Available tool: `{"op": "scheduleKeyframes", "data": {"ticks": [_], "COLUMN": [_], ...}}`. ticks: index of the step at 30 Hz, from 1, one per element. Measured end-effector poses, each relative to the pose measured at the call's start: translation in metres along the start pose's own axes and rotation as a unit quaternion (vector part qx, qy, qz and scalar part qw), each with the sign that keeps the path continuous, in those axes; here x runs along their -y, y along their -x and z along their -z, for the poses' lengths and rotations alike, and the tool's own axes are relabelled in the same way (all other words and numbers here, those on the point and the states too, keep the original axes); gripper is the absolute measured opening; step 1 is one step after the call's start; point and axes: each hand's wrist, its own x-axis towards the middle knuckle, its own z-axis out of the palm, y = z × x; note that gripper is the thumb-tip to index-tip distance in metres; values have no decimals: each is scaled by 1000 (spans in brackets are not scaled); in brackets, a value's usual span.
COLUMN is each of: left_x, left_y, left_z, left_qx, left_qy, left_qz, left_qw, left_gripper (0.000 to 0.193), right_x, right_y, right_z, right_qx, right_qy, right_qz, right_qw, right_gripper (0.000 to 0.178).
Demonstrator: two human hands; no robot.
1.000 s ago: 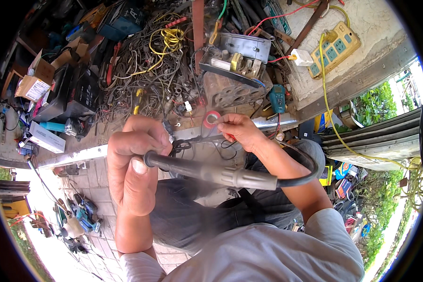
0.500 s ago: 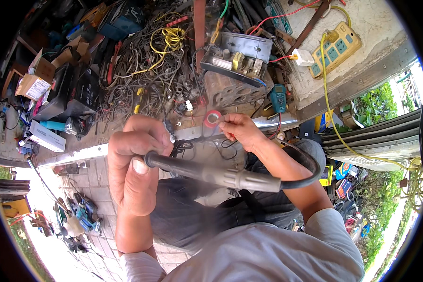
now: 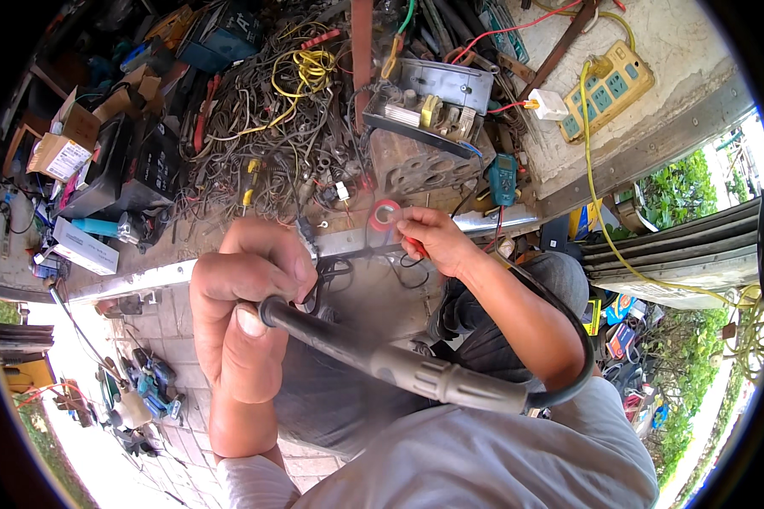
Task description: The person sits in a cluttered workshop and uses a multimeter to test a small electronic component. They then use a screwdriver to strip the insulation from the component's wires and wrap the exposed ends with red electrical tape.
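Observation:
My left hand (image 3: 250, 297) is closed, its thumb and fingers pinching the black end of a cable fitting. The fitting has a grey ribbed sleeve (image 3: 446, 382) that slants down to the right across my lap. From the sleeve a thick black cable (image 3: 581, 356) loops up past my right forearm. Farther off, my right hand (image 3: 433, 240) is closed round a slim red thing, mostly hidden in the fingers. Just left of its fingertips is a roll of red tape (image 3: 384, 215) at the bench edge. What the left fingertips touch on their far side is unclear.
Tangled wires and metal parts (image 3: 255, 110) cover the bench. An opened metal box (image 3: 424, 106) rests on a rusty block. A teal multimeter (image 3: 502, 180) and a yellow power strip (image 3: 607, 92) lie to the right, cartons (image 3: 65, 146) to the left.
The grey sleeve has swung down and to the right, and the cable loop has shifted with it. More of the red thing shows under my right hand. Both hands have barely moved.

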Motion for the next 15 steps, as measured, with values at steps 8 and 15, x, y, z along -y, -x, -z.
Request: {"op": "scheduleKeyframes", "data": {"ticks": [8,15], "left_x": [-1,-1], "left_y": [0,1], "left_z": [-1,-1], "left_qx": [-4,-6], "left_qy": [1,-6], "left_qz": [0,3], "left_qw": [1000,1000], "left_gripper": [20,21], "right_x": [-5,-7], "right_y": [-3,-3], "right_z": [7,6], "right_qx": [-5,20], "right_qy": [-3,-13], "right_qz": [-24,-16], "right_qw": [1000,1000], "right_gripper": [20,18]}}
